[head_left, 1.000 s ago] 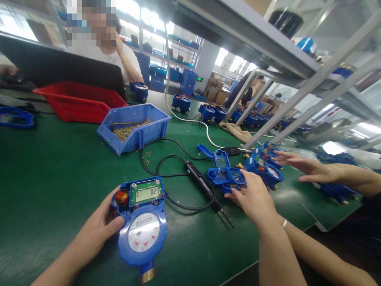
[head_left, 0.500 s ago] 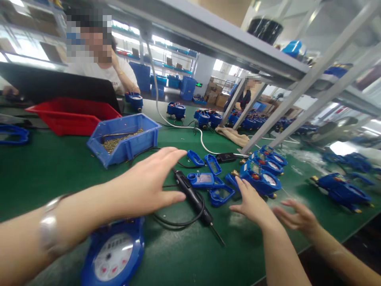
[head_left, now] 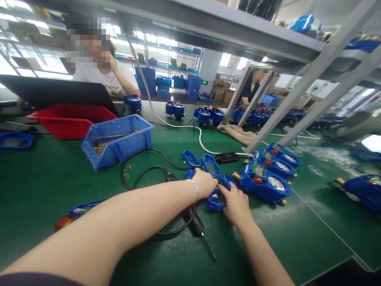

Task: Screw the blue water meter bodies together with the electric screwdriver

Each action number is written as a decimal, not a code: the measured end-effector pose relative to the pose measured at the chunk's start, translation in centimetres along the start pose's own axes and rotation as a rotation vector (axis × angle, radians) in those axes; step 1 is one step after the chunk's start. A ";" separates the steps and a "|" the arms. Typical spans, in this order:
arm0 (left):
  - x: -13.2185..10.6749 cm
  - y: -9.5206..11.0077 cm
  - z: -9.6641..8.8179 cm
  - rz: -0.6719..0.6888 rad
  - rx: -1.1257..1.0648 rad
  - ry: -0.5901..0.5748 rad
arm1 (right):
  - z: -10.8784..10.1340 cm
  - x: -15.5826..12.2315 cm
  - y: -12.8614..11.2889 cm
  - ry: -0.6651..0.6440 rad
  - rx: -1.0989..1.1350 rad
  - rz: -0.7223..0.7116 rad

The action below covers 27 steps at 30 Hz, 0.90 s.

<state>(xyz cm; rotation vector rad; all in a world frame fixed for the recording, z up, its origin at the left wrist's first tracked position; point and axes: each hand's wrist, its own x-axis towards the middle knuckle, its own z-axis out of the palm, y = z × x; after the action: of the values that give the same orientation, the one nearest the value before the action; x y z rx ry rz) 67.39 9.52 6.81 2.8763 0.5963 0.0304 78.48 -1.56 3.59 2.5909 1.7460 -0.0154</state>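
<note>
On the green surface [head_left: 44,178], just in front of the person, both hands met over a small heap of blue plastic covers [head_left: 214,200]. The left hand [head_left: 206,182], with a thin bracelet [head_left: 195,188] at the wrist, reached across from the left and lay on the heap. Its fingers were bent down and hidden, so I cannot tell whether they pinched a cover. The right hand [head_left: 235,202] lay just beside it, touching the same heap with its fingers close together and stretched forward; I cannot tell if it gripped anything either. Two loose covers [head_left: 191,159] lay just behind the heap.

Under the left forearm ran an electric screwdriver [head_left: 195,224], its tip pointing toward the person and its black cable [head_left: 143,172] looping away behind. Just right of the hands lay a blue water meter [head_left: 266,184], with a second meter [head_left: 282,157] behind it. Farther left sat a blue bin [head_left: 119,149] and, behind that, a red bin [head_left: 59,129]. A third meter [head_left: 79,210] showed partly from under the left arm.
</note>
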 end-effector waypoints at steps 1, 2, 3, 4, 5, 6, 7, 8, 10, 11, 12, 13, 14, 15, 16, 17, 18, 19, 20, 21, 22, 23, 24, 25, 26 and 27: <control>0.1 -0.1 -0.4 0.026 0.019 0.006 | 0.1 0.2 -0.1 0.033 0.012 -0.014; 0.2 -0.1 -1.0 0.056 0.039 0.009 | 0.3 0.4 -0.3 0.064 0.033 -0.037; 0.2 -0.3 -1.8 0.090 0.059 0.008 | 0.3 0.5 -0.4 0.093 0.061 -0.066; 0.0 -0.4 -2.8 0.126 0.081 0.002 | 0.3 0.5 -0.6 0.122 0.093 -0.095; -0.2 -0.5 -4.0 0.161 0.104 -0.007 | 0.1 0.6 -0.7 0.152 0.127 -0.125; -0.7 -0.7 -5.2 0.192 0.128 -0.015 | -0.1 0.6 -0.9 0.184 0.159 -0.150; -1.5 -0.9 -6.6 0.217 0.153 -0.018 | -0.5 0.7 -1.2 0.230 0.188 -0.180; -2.5 -1.1 -8.0 0.230 0.180 -0.010 | -1.1 0.8 -1.6 0.292 0.212 -0.223; -5.7 -1.7 -10.8 0.231 0.233 0.028 | -2.8 1.0 -3.1 0.484 0.249 -0.391; -7.9 -2.1 -12.2 0.212 0.261 0.063 | -3.9 1.2 -4.4 0.586 0.266 -0.508; -10.3 -2.6 -13.4 0.180 0.292 0.110 | -5.1 1.4 -6.0 0.679 0.285 -0.629; -13.0 -3.1 -14.5 0.124 0.328 0.174 | -6.4 1.7 -8.1 0.747 0.305 -0.741; -15.9 -3.8 -15.3 0.052 0.360 0.234 | -7.6 1.9 -10.5 0.789 0.329 -0.830; -18.8 -4.7 -15.8 -0.031 0.380 0.285 | -8.7 2.2 -13.3 0.803 0.354 -0.903; -21.6 -5.7 -16.0 -0.123 0.386 0.321 | -9.7 2.4 -16.3 0.785 0.372 -0.951; -24.3 -6.8 -15.9 -0.225 0.374 0.337 | -10.6 2.6 -19.5 0.727 0.374 -0.979; -26.9 -8.1 -15.4 -0.330 0.350 0.340 | -11.2 2.7 -22.7 0.622 0.350 -1.003; -29.2 -9.5 -14.7 -0.435 0.320 0.337 | -11.7 2.9 -25.9 0.487 0.303 -1.025; -31.2 -10.9 -13.7 -0.543 0.283 0.325 | -12.0 3.0 -28.9 0.345 0.242 -1.049; -33.0 -12.3 -12.6 -0.624 0.263 0.322 | -12.0 3.1 -31.8 0.219 0.177 -1.082; -34.6 -13.6 -11.3 -0.684 0.247 0.321 | -12.0 3.2 -34.4 0.126 0.121 -1.124; -35.9 -14.8 -10.0 -0.732 0.230 0.319 | -11.7 3.3 -36.6 0.060 0.078 -1.175; -36.9 -15.7 -8.8 -0.769 0.213 0.319 | -11.4 3.3 -38.6 0.019 0.044 -1.222; -37.8 -16.6 -7.6 -0.796 0.194 0.317 | -10.9 3.4 -40.2 -0.011 0.017 -1.261; -38.5 -17.2 -6.5 -0.816 0.176 0.316 | -10.4 3.4 -41.5 -0.042 -0.014 -1.291; -39.0 -17.8 -5.6 -0.829 0.161 0.317 | -9.9 3.4 -42.6 -0.069 -0.044 -1.315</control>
<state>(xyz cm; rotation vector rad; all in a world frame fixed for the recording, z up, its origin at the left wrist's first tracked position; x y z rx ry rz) 24.28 11.14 9.52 2.5372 1.8616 0.3224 40.25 17.81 13.07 0.9633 2.9079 -0.0749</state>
